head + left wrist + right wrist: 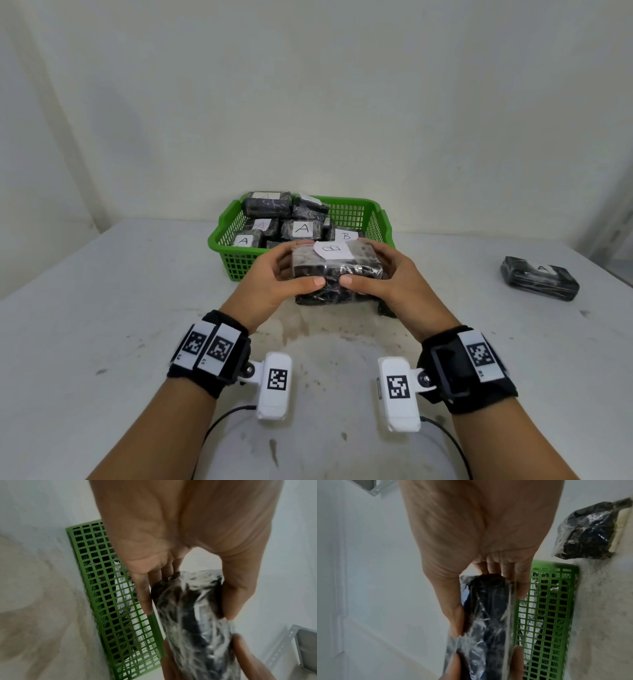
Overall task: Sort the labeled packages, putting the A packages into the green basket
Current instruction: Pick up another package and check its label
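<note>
Both hands hold one black, plastic-wrapped package [337, 270] whose white label reads B, just in front of the green basket [236, 263]. My left hand [291, 265] grips its left end and my right hand [376, 267] its right end, thumbs meeting on the near edge. The left wrist view shows the left hand [188, 614] pinching the package [197, 628] beside the basket wall [102, 588]. In the right wrist view the right hand [489, 614] pinches the package [488, 635] the same way. Several A packages [303, 229] and one B package [346, 235] lie in the basket.
One package labelled A [539, 282] lies on the white table [102, 308] at the far right. A dark wrapped package [585, 532] lies on the table near the basket's corner. A metal shelf frame [291, 649] stands off to the right. A white wall is behind the basket.
</note>
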Demonstrator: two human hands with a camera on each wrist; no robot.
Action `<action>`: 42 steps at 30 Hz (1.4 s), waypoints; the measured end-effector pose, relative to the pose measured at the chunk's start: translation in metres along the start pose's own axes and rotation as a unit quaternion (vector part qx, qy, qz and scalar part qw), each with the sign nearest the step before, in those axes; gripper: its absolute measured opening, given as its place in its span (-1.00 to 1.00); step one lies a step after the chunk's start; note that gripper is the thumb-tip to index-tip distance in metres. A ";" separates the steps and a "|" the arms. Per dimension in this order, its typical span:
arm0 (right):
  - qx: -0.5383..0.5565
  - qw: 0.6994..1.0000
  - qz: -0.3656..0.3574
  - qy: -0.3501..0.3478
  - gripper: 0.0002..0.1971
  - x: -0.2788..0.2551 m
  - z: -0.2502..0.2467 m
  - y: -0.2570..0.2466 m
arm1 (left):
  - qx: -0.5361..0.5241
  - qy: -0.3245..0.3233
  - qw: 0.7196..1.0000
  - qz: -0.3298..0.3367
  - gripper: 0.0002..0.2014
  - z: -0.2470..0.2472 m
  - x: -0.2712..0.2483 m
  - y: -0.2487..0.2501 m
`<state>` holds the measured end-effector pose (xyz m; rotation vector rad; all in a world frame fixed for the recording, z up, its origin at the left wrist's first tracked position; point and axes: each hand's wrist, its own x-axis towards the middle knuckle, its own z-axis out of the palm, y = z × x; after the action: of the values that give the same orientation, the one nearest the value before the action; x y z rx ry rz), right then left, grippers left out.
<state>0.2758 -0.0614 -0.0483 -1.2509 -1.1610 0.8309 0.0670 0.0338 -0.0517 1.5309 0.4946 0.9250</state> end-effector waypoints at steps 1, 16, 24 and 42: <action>-0.007 1.000 0.008 0.000 0.04 0.000 0.001 -0.001 | 0.007 -0.001 1.000 0.008 -0.26 -0.001 -0.001 0.001; 0.060 0.997 0.049 -0.009 -0.24 0.002 -0.001 0.002 | 0.009 0.027 0.999 -0.033 -0.27 0.003 -0.001 -0.002; 0.037 0.998 0.043 -0.014 -0.50 -0.004 0.003 -0.003 | -0.012 0.031 0.999 -0.037 -0.46 0.005 -0.002 0.001; 0.020 0.999 0.032 0.013 0.02 0.001 0.003 0.001 | 0.037 0.020 0.999 0.016 -0.28 0.000 -0.007 0.009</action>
<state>0.2734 -0.0594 -0.0491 -1.2681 -1.0840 0.8797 0.0611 0.0275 -0.0453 1.5943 0.5396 0.9733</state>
